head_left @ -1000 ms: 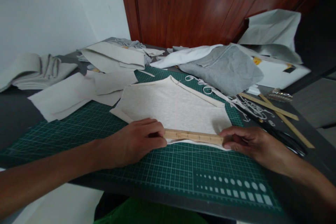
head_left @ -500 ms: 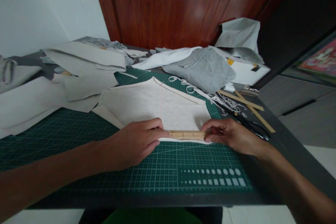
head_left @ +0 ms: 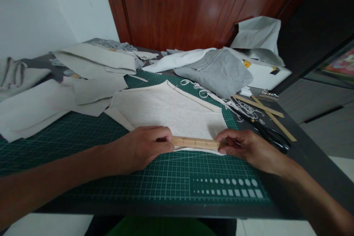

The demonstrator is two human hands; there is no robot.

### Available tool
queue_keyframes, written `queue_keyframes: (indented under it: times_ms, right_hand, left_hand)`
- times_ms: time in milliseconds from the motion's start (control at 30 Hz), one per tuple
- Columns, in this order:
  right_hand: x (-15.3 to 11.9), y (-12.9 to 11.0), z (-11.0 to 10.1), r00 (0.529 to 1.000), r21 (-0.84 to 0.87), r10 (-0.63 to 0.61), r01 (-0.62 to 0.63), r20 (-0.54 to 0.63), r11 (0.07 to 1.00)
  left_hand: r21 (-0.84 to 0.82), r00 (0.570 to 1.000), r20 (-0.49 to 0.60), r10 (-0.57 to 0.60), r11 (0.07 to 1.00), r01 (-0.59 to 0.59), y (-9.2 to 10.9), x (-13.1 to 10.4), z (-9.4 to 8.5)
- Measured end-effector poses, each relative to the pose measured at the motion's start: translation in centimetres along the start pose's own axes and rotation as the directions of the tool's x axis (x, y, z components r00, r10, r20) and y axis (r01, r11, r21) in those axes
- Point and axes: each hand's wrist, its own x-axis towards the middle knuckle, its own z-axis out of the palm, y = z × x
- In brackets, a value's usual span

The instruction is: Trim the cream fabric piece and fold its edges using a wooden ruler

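Observation:
A short wooden ruler [head_left: 195, 142] lies along the near edge of a cream cloth piece [head_left: 166, 108]. My left hand [head_left: 151, 145] pinches the ruler's left end, thumb and fingers pressed together. At its right end, the thumb and fingertips of my right hand [head_left: 242, 144] grip it. The cloth has folded edges along its top right and left sides, and a thin strip of its near edge shows below the ruler. Beneath it spreads a green cutting mat [head_left: 166, 177] with a printed grid.
Cut cream cloth pieces [head_left: 38, 103] lie at the left. Behind are grey fabric [head_left: 215, 72] and a white box [head_left: 267, 72]. Scissors [head_left: 273, 136], crossed wooden strips [head_left: 272, 116] and tangled white cord [head_left: 204, 90] lie at the right. A red-brown wooden panel [head_left: 171, 7] stands behind the table.
The view has shifted slightly, so most things appear further right. My left hand has slid a little left relative to the cloth, showing more of the ruler. Both hands still hold it.

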Motion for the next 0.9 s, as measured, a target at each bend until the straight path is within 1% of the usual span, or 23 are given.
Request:
queue_keyframes:
  times_ms: [133,300,400,500,667,767,900]
  right_hand:
    - [0.0,-0.4,-0.1,1.0,-0.02,0.0,0.0,0.011,1.0]
    - [0.8,-1.5,-1.0,0.999,-0.133,0.01,-0.005,0.039,0.991]
    - [1.5,-2.3,-1.2,0.998,-0.222,-0.001,0.015,0.061,0.975]
    - [2.1,-2.8,-0.7,0.997,-0.238,-0.032,0.047,0.069,0.97]
    - [2.4,-2.3,0.9,0.998,-0.164,-0.064,0.062,-0.007,0.985]
    - [2.1,-2.0,1.4,0.995,-0.214,-0.089,0.078,-0.044,0.974]
    - [1.6,-2.1,1.8,0.991,-0.278,-0.108,0.082,-0.078,0.957]
  left_hand:
    - [0.046,0.999,0.026,-0.037,0.998,0.035,0.4,-0.2,-0.1]
    - [0.119,0.987,0.145,-0.075,0.991,0.058,1.7,0.3,-0.9]
    - [0.121,0.98,0.191,-0.061,0.992,0.038,2.0,1.0,-1.3]
    - [0.082,0.975,0.221,-0.034,0.996,0.016,2.0,1.7,-1.5]
    - [0.084,0.974,0.224,-0.017,0.997,-0.001,2.0,2.6,-1.4]
    - [0.062,0.979,0.203,-0.028,0.998,0.016,2.0,2.6,-1.2]
    - [0.05,0.986,0.162,-0.036,0.998,0.029,2.0,2.2,-0.9]
